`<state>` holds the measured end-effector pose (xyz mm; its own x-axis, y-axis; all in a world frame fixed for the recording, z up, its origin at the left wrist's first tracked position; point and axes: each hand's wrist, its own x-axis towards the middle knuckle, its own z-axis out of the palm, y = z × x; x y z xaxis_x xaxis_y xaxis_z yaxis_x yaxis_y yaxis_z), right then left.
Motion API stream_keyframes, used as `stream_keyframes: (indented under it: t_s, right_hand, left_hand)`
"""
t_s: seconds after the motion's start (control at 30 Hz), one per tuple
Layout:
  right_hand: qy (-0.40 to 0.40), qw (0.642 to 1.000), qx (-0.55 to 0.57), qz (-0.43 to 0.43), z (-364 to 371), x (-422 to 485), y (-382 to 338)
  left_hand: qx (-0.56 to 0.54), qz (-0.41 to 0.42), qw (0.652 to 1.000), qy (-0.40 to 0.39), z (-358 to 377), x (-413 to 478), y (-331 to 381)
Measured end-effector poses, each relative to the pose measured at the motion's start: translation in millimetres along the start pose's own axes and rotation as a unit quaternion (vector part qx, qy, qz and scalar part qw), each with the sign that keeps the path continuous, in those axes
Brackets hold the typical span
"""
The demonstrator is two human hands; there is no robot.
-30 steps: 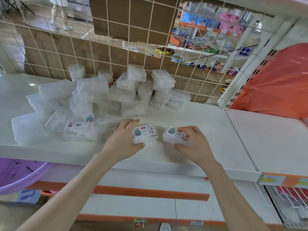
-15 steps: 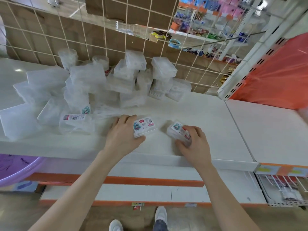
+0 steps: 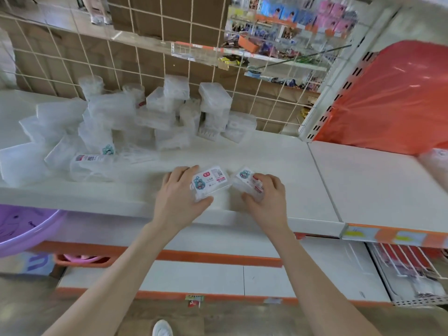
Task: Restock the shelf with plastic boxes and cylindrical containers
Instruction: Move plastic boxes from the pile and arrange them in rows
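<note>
A white shelf [image 3: 278, 151] spans the view, backed by a cream wire grid panel [image 3: 145, 59] well beyond the fingertips. To the right of the right hand's fingers, past the shelf upright, sits a large red-orange plastic-wrapped item [image 3: 392, 98]. Below and left of the left hand, under the shelf edge, a purple basin [image 3: 21, 229] shows in part. Beyond and to the left of the left hand's fingers lies a loose heap of clear plastic boxes [image 3: 126, 127], some stacked, some tipped over, with two clear cylindrical containers [image 3: 91, 84] standing at the back near the grid.

The left hand [image 3: 178, 200] grips a clear labelled box [image 3: 209, 184], thumb under its near edge and fingers curled over its far left side. Just right of it, nearly touching, the right hand [image 3: 266, 202] grips a second labelled box [image 3: 248, 183], tilted, thumb at its near edge and fingers wrapped over its right side. Both boxes are at the front of the shelf; whether they rest on it cannot be told.
</note>
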<state>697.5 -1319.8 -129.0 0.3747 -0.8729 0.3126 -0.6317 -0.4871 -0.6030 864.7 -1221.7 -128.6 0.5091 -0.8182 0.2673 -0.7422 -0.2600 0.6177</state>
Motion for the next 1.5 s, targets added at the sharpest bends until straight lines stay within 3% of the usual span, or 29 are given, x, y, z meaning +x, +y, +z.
stream_keyframes:
  t_s: [0.17, 0.57, 0.93, 1.2, 1.5]
  right_hand:
    - [-0.001, 1.0, -0.023, -0.017, -59, -35, 43]
    - [0.037, 0.997, -0.014, 0.065, -189, -139, 177]
    - [0.108, 0.982, -0.032, 0.151, -280, -190, 254]
    - [0.151, 0.967, -0.048, 0.201, -315, -183, 308]
    - [0.174, 0.957, -0.081, 0.219, -357, -96, 379]
  left_hand:
    - [0.023, 0.021, 0.999, -0.03, 24, -26, 52]
    - [0.005, 0.108, 0.989, -0.097, 120, -110, 187]
    - [-0.002, 0.226, 0.952, -0.208, 197, -138, 296]
    - [-0.051, 0.264, 0.93, -0.25, 258, -114, 357]
    - [-0.085, 0.283, 0.921, -0.252, 329, -47, 423]
